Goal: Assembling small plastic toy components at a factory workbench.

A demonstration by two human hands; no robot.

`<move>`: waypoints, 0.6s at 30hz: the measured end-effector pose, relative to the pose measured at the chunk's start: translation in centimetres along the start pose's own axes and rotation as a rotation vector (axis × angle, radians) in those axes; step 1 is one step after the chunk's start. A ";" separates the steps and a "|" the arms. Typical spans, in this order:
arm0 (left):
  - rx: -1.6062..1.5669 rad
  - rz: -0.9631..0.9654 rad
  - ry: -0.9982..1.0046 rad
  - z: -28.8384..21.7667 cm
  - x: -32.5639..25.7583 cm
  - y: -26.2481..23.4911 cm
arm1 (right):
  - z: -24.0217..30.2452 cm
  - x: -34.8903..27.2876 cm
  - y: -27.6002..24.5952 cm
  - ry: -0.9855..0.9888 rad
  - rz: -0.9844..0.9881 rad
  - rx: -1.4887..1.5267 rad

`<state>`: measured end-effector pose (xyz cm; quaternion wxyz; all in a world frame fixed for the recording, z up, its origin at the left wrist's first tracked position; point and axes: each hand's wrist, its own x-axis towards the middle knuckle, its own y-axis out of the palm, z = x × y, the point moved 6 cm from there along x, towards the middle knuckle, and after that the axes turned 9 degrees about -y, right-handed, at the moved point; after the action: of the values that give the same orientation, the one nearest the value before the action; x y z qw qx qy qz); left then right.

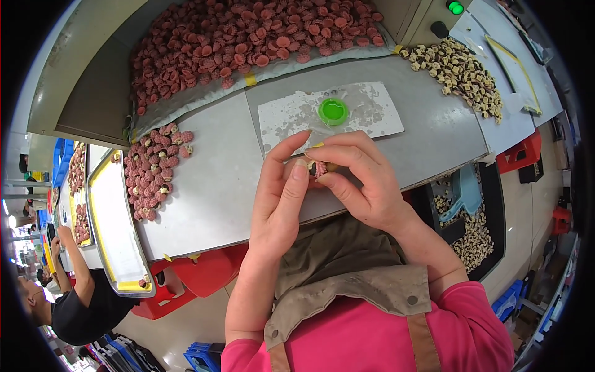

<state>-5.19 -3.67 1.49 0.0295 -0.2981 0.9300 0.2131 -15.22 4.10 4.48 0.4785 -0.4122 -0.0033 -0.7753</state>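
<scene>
Above the near edge of the grey table, my left hand [277,201] and my right hand [365,180] meet at a small pink bumpy shell [320,169]. A cream-and-dark piece shows at its left side. Thumb and fingertips of my right hand pinch the shell; the left thumb and fingers press in from the other side. Just beyond my hands, a round bright green dish [333,111] rests on a stained white board [291,115]. Fingers partly cover the held shell.
Loose pink cup-shaped shells [248,37] fill the back. Cream-and-brown pieces [458,71] are heaped at right; pink pieces with cream ends [152,167] are piled at left. Beside them is a yellow-edged tray [118,217]. A black bin [496,229] holds a blue scoop [466,191]. Another person [80,310] works far left.
</scene>
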 end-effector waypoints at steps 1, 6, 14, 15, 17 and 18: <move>0.001 0.001 -0.001 0.0 0.0 0.0 | 0.0 0.0 0.0 -0.001 0.002 -0.001; 0.023 -0.013 -0.008 0.0 0.0 -0.2 | -0.1 0.1 0.3 0.003 0.010 0.003; -0.008 -0.087 0.026 0.1 0.0 0.2 | 0.2 0.5 -0.4 -0.014 -0.012 -0.010; -0.020 -0.039 0.031 0.3 0.0 0.6 | 0.3 0.4 -0.9 -0.031 -0.032 0.031; -0.121 -0.097 0.033 0.5 -0.2 -0.1 | 0.3 -0.4 -2.7 -0.013 -0.079 0.033; -0.124 -0.064 0.041 0.4 0.1 0.6 | 0.3 -0.7 -3.4 0.006 -0.108 0.091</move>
<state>-5.61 -3.09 1.39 -0.0011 -0.3334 0.9053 0.2632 -17.41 6.52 5.53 0.4543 -0.3868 -0.0592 -0.8003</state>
